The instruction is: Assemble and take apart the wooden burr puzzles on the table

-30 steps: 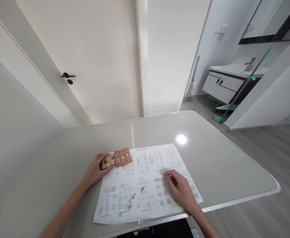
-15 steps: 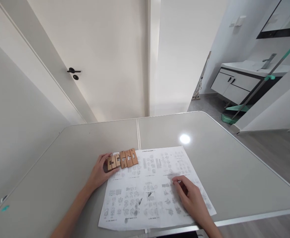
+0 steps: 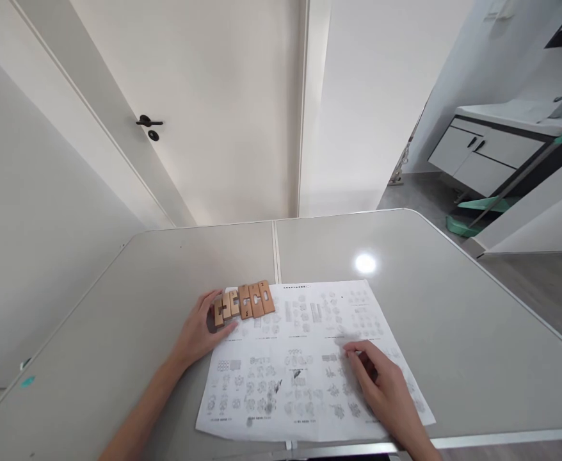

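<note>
A row of flat wooden puzzle pieces with cut-out slots lies across the upper left edge of a printed sheet. Three pieces at the row's right end are darker brown; those at its left end are paler and shorter. My left hand curves around the left end, thumb on the near side and fingers on the far side, spread apart. Whether it presses on the pieces is hard to tell. Over the right part of the sheet rests my right hand, fingers curled and thumb against the index finger, with nothing visible in it.
The pale grey table has a seam down its middle and a metal rim. A bright light reflection shows on its surface. Beyond it are a white door and, at the right, a sink cabinet with a green dustpan.
The view has swung slightly, so everything sits a little further right in the picture. Both hands and the wooden pieces keep nearly the same places on the sheet.
</note>
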`<state>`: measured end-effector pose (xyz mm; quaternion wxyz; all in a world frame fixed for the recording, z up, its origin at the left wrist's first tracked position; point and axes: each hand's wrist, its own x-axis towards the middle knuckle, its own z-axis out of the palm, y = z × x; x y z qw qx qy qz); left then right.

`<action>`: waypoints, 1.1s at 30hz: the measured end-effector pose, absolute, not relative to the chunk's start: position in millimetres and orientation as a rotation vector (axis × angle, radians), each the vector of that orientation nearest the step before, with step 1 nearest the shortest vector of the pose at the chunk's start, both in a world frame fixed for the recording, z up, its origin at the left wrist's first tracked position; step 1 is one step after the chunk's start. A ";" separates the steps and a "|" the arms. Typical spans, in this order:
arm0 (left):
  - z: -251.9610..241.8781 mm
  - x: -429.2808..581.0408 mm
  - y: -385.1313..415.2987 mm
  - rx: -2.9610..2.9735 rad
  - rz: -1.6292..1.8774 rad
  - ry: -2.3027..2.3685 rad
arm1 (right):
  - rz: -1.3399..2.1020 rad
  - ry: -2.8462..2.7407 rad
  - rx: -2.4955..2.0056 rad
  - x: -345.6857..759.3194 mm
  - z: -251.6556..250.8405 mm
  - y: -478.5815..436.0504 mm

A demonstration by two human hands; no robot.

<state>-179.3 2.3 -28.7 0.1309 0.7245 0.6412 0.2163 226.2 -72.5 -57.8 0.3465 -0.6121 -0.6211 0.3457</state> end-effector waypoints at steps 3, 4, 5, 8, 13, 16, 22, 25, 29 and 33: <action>-27.1 -177.5 0.9 2.088 0.617 1.880 | 0.897 -1.620 -1.593 227.0 -59.4 -72.2; -26.9 -177.1 0.0 2.084 0.607 1.885 | 0.898 -1.623 -1.594 227.0 -59.6 -72.1; -27.0 -177.0 -1.1 2.079 0.597 1.890 | 0.900 -1.623 -1.596 227.0 -59.5 -72.1; -28.8 -177.4 -4.6 2.064 0.587 1.906 | 0.907 -1.619 -1.598 226.6 -58.6 -72.0; -27.7 -178.5 -3.9 2.063 0.582 1.910 | 0.913 -1.615 -1.593 226.0 -57.4 -71.2; -19.6 -177.9 1.8 2.075 0.512 1.891 | 0.912 -1.612 -1.590 226.4 -58.2 -70.6; -9.7 -177.7 12.1 2.127 0.362 1.821 | 0.911 -1.614 -1.593 226.6 -59.4 -71.1; -13.5 -178.9 12.9 2.122 0.397 1.830 | 0.912 -1.610 -1.581 226.4 -58.5 -71.2; -17.9 -178.7 12.0 2.102 0.444 1.853 | 0.918 -1.607 -1.580 226.4 -57.9 -71.1; -15.8 -180.1 8.4 2.047 0.512 1.858 | 0.916 -1.612 -1.574 226.0 -55.2 -71.2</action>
